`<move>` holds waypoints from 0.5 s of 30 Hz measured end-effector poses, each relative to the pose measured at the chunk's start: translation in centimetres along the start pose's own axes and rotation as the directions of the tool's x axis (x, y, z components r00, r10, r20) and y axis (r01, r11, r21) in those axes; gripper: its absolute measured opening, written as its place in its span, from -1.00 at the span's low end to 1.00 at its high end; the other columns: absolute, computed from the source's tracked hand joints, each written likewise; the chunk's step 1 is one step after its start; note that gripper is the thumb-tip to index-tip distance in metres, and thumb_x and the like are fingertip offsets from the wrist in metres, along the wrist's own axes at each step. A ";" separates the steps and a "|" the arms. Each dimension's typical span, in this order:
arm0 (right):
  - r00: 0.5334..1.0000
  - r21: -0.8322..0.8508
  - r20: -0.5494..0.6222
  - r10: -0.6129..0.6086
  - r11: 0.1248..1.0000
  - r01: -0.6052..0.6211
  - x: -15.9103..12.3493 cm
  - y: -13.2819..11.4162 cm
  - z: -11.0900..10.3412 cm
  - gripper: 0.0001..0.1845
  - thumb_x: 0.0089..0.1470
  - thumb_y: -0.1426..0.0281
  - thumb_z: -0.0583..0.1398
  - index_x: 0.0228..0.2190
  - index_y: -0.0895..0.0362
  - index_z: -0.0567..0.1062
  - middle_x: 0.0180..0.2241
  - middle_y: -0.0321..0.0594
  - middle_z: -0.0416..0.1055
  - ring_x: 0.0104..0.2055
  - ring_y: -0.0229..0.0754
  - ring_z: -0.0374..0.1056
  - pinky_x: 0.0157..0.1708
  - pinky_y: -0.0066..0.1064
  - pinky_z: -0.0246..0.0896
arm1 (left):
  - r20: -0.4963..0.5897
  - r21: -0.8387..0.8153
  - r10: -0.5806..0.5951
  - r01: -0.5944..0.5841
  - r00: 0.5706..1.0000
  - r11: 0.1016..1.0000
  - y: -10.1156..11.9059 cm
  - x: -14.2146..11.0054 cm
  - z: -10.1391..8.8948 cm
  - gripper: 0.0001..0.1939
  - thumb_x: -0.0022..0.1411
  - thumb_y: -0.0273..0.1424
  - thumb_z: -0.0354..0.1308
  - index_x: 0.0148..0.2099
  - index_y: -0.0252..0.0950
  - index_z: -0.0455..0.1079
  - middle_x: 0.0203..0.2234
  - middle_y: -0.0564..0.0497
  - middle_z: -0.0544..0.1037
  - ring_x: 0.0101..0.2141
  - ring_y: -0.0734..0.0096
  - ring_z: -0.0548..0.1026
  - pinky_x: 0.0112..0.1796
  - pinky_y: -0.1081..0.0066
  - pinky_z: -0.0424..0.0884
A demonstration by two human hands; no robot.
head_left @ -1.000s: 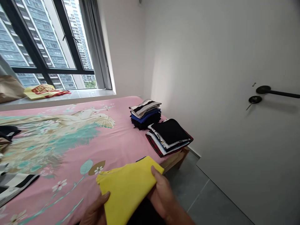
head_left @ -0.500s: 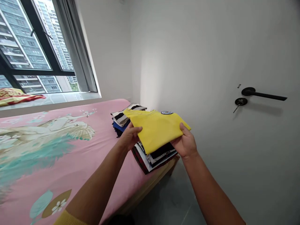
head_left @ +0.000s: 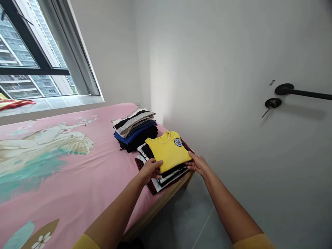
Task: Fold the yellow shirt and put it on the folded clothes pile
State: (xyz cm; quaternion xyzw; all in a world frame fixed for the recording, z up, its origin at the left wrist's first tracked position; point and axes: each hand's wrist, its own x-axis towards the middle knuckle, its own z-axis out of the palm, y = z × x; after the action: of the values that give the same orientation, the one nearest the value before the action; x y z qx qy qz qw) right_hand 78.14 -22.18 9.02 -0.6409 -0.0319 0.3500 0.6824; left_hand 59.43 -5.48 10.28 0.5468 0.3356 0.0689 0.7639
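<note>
A folded yellow shirt (head_left: 168, 155) with a round blue-and-white badge lies flat on a stack of folded clothes (head_left: 158, 185) at the bed's corner. My left hand (head_left: 151, 169) pinches its near left corner, thumb on top and fingers underneath. On the other side, my right hand (head_left: 197, 164) grips the near right corner the same way. White, black and dark red plaid layers show below the shirt. Just behind stands a second pile of folded clothes (head_left: 136, 133), with a striped black-and-cream piece on top and blue and black ones under it.
The bed has a pink sheet (head_left: 103, 173) with a printed bird and leaves, and a wooden frame edge (head_left: 160, 207). A white door with a black handle (head_left: 303, 91) stands at the right. Red-and-yellow cloth (head_left: 15, 103) lies on the windowsill.
Both hands have lowered the yellow shirt from the air onto the near stack. It now lies flat with its badge facing up, and the rear pile is more exposed. The camera view has shifted.
</note>
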 end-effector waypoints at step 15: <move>0.754 -0.376 -0.398 -0.523 0.842 0.386 -4.8 7.5 -0.6 -0.49 -0.08 0.18 0.09 -0.13 0.23 0.39 -0.17 -0.05 0.42 -0.16 -0.12 0.33 -0.08 -0.31 0.17 | 0.042 -0.044 -0.056 0.058 0.998 0.997 -10.5 -11.7 0.6 -0.64 0.00 -0.18 0.23 -0.24 -0.26 0.22 -0.46 0.04 0.47 -0.63 0.56 0.39 -0.73 0.62 0.15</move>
State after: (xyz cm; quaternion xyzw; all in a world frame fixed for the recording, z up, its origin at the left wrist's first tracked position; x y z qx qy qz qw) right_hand 71.52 -25.65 4.19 -0.7669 -0.0635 -0.0083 0.6386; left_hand 48.15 -15.60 6.25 0.5208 0.3339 0.0435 0.7845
